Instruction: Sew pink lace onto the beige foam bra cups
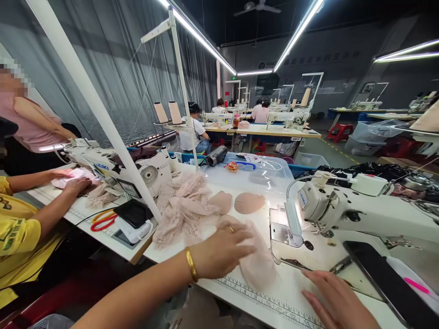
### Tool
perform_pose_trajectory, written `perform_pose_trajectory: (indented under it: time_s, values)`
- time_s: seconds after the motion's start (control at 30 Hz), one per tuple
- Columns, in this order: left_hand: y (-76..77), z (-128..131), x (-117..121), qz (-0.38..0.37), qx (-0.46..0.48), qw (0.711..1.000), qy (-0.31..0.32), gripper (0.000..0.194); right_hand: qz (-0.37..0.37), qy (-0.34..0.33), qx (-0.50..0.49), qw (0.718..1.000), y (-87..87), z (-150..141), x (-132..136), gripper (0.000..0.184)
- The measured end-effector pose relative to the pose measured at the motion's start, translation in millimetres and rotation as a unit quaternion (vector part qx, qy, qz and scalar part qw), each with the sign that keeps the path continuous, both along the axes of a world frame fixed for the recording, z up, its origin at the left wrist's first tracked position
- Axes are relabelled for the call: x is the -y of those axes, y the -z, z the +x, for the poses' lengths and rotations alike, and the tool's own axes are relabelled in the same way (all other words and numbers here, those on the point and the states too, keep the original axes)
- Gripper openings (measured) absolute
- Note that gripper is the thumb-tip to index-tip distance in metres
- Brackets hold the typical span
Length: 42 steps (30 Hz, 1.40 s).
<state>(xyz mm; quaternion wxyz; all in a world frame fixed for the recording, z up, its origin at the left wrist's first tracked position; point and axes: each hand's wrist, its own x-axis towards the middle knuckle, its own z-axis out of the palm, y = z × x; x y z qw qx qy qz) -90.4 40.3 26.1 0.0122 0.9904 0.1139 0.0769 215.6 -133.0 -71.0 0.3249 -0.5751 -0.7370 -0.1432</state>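
My left hand (221, 249), with a gold ring and bangle, lies flat with fingers stretched on a pale pink sheer fabric piece (259, 267) on the white sewing table (240, 292). My right hand (338, 301) rests open on the table near its front edge, holding nothing, just right of the fabric. A white sewing machine (346, 210) stands to the right, its needle plate (291, 237) lit. A heap of beige lace pieces (183, 208) and a round pink cup piece (249, 202) lie beyond my left hand.
A black phone (391, 285) lies at the right by the machine. To the left, a co-worker in yellow (17, 233) handles pink fabric at another machine (113, 167). Orange-handled scissors (103, 220) lie there. A clear plastic bin (260, 171) sits behind. More workers sew farther back.
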Motion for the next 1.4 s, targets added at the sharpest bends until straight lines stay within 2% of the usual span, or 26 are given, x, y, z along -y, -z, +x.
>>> perform_pose_trajectory:
  time_s: [0.07,0.1,0.13,0.2,0.27,0.33,0.4,0.47,0.53,0.6,0.67,0.73,0.8,0.87,0.9,0.97,1.0,1.1,1.2,1.23,1.33,1.4]
  values:
    - [26.8,19,16,0.01,-0.062,0.998,0.031,0.009,-0.036,-0.041,-0.041,0.998,2.0,-26,-10,0.035]
    - [34.9,24,22,-0.005,-0.075,0.996,0.051,0.004,-0.044,-0.047,-0.061,0.996,5.3,-36,-15,0.034]
    - [39.2,26,27,-0.033,-0.078,0.993,0.077,0.008,-0.06,-0.046,-0.08,0.994,8.9,-43,-18,0.028]
    - [37.8,24,33,-0.124,-0.061,0.982,0.132,0.017,-0.1,-0.04,-0.12,0.987,14.3,-52,-23,0.022]
    - [28.4,19,32,-0.217,-0.033,0.965,0.145,0.019,-0.116,-0.041,-0.156,0.98,13.5,-53,-26,0.021]
    - [19.1,18,26,-0.26,0.013,0.962,0.078,0.02,-0.087,-0.064,-0.173,0.979,6.6,-50,-28,0.021]
    - [15.6,23,17,-0.251,0.072,0.965,-0.018,0.024,-0.043,-0.097,-0.169,0.98,-2.8,-49,-29,0.025]
    - [19.1,32,7,-0.255,0.099,0.958,-0.081,0.037,-0.012,-0.127,-0.164,0.978,-10.7,-48,-29,0.03]
    - [25.9,43,-2,-0.312,0.079,0.941,-0.104,0.044,0.001,-0.144,-0.177,0.974,-14.9,-48,-26,0.034]
    - [31.4,53,-8,-0.372,0.059,0.919,-0.113,0.029,-0.024,-0.145,-0.212,0.966,-15.4,-48,-23,0.033]
    - [32.9,59,-10,-0.391,0.074,0.91,-0.114,0.011,-0.085,-0.111,-0.276,0.951,-13.6,-49,-20,0.021]
    - [31.0,61,-7,-0.384,0.11,0.91,-0.114,0.007,-0.153,-0.052,-0.369,0.915,-11.5,-53,-21,0.02]
    - [28.0,60,0,-0.373,0.146,0.91,-0.104,0.008,-0.196,-0.008,-0.468,0.862,-11.2,-60,-25,0.037]
    - [25.5,57,5,-0.358,0.175,0.915,-0.068,0.01,-0.219,0.0,-0.526,0.822,-13.5,-66,-32,0.048]
    - [24.2,54,6,-0.348,0.18,0.919,-0.044,0.012,-0.23,-0.006,-0.534,0.814,-15.6,-68,-35,0.049]
    - [20.2,46,3,-0.318,0.176,0.932,-0.02,0.017,-0.243,-0.018,-0.531,0.812,-20.0,-69,-41,0.047]
    - [17.5,41,-2,-0.295,0.172,0.94,-0.032,0.019,-0.246,-0.023,-0.531,0.811,-21.6,-68,-43,0.048]
    - [10.0,23,-24,-0.195,0.155,0.96,-0.128,0.025,-0.26,-0.021,-0.55,0.793,-21.1,-59,-50,0.053]
    - [13.4,11,-43,-0.126,0.046,0.975,-0.179,0.053,-0.283,-0.014,-0.547,0.788,-14.2,-50,-55,0.057]
    - [17.0,10,-47,-0.116,0.009,0.976,-0.186,0.055,-0.286,-0.019,-0.537,0.793,-12.2,-47,-56,0.058]
    - [24.7,16,-51,-0.108,-0.01,0.969,-0.223,0.04,-0.281,-0.034,-0.517,0.808,-11.4,-45,-56,0.054]
    - [20.2,24,-49,-0.117,0.021,0.96,-0.253,0.029,-0.274,-0.032,-0.528,0.804,-15.2,-47,-54,0.048]
